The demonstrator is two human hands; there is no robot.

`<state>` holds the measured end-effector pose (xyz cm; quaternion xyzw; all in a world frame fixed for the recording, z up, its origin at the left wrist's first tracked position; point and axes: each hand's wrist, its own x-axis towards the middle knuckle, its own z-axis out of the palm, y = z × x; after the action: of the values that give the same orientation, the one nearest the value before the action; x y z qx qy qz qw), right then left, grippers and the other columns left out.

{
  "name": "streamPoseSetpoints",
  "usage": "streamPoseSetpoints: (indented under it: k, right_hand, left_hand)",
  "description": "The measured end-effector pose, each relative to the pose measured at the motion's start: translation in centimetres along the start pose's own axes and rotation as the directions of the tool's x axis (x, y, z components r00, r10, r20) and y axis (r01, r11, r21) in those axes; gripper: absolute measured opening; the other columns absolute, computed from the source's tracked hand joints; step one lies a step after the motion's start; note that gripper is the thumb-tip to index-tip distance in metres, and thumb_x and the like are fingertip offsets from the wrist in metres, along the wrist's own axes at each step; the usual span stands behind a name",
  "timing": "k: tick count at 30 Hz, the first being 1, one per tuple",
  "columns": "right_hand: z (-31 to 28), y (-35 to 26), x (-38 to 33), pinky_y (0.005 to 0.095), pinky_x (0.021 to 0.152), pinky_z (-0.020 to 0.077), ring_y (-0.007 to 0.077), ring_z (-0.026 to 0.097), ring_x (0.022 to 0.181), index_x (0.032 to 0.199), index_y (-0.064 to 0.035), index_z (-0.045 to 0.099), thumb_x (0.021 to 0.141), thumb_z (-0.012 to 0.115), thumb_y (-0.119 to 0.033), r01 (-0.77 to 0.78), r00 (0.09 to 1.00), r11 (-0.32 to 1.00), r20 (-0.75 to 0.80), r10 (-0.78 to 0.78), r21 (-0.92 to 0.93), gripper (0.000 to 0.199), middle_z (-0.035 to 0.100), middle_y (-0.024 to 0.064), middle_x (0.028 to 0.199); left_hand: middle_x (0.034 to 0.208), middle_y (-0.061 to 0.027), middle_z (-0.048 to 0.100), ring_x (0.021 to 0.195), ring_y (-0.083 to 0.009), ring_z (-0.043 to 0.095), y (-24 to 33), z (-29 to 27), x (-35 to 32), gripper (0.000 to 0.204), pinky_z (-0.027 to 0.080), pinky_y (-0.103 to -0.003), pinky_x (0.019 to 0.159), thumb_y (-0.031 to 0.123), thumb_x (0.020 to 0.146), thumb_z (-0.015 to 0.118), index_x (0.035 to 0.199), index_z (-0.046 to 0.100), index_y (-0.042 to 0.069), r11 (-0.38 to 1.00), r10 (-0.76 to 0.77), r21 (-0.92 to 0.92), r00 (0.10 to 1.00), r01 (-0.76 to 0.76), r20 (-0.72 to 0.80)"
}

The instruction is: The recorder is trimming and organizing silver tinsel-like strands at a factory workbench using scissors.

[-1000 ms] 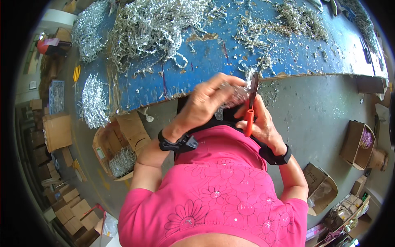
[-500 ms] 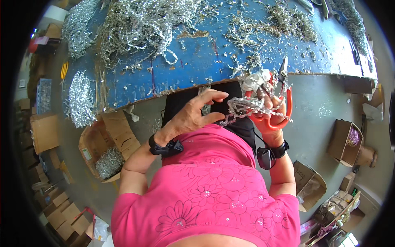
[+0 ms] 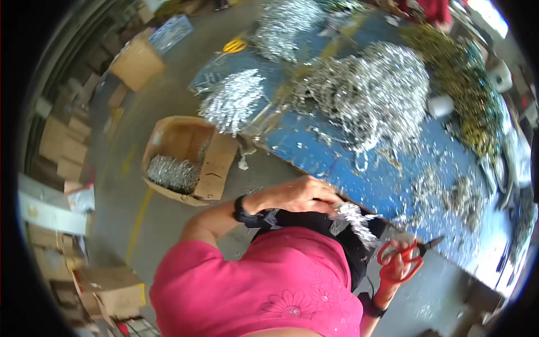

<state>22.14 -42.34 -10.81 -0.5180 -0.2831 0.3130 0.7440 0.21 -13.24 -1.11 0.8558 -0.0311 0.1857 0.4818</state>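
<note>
My left hand (image 3: 311,195) is closed, its fingers pinching a small bunch of silver tinsel (image 3: 356,222) that hangs past the fingertips in front of the blue table's edge. Red-handled scissors (image 3: 412,261) are in my right hand (image 3: 396,267); its fingers wrap the loops, and the dark blades point right, toward the table. On the blue table (image 3: 292,137) lies a big tangled heap of silver tinsel strands (image 3: 373,92). A neat silver tinsel bundle (image 3: 233,101) droops over the table's left corner.
An open cardboard box (image 3: 219,168) with silver tinsel in it stands on the floor at left. Yellow scissors (image 3: 234,46) lie at the table's far left edge. Gold-green tinsel (image 3: 466,95) and a white roll (image 3: 441,105) lie at right. A person in red (image 3: 429,10) is at the back.
The silver tinsel bunch has passed from my right hand to my left, which was open before. My right hand keeps the scissors. The view has swung left, and my hands have moved apart.
</note>
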Motion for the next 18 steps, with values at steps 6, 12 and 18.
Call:
streamPoseSetpoints:
  k: [6,12,18]
  right_hand:
    - [-0.2,-1.6,1.8,0.0148,0.041,0.0318,0.0057,0.048,0.043,0.121,0.0001,0.049,0.089,0.054,-0.023,-0.018,0.997,0.999,-0.071,0.015,-0.038,0.04,0.065,0.0091,0.1]
    - [-0.1,-3.5,3.1,0.0155,0.039,0.031,0.0049,0.048,0.043,0.119,-0.0028,0.055,0.093,0.049,-0.018,0.102,0.995,0.992,-0.012,-0.103,-0.074,0.03,0.067,0.0119,0.102]
    - [-2.7,-1.5,1.3,0.0166,0.038,0.0345,0.009,0.051,0.042,0.113,-0.0018,0.055,0.093,0.05,-0.019,0.052,0.992,0.998,-0.118,-0.047,0.04,0.026,0.067,0.0122,0.094]
  left_hand:
    - [0.093,-0.0108,0.067,0.085,-0.0213,0.064,7.0,-9.0,-7.0,0.018,0.051,-0.03,0.074,0.007,0.08,0.069,0.098,0.068,0.002,0.833,-0.137,0.431,0.883,0.348,-0.449]
    - [0.118,-0.0117,0.062,0.106,-0.0204,0.059,4.0,-15.7,-14.3,0.021,0.046,-0.031,0.091,0.009,0.093,0.054,0.109,0.062,-0.002,0.863,0.018,0.15,0.266,0.483,-0.964]
    - [0.12,-0.019,0.057,0.115,-0.0297,0.052,0.7,-20.8,-17.1,0.037,0.043,-0.041,0.094,0.025,0.094,0.05,0.12,0.049,-0.002,0.961,-0.088,-0.093,0.031,-0.259,-0.996]
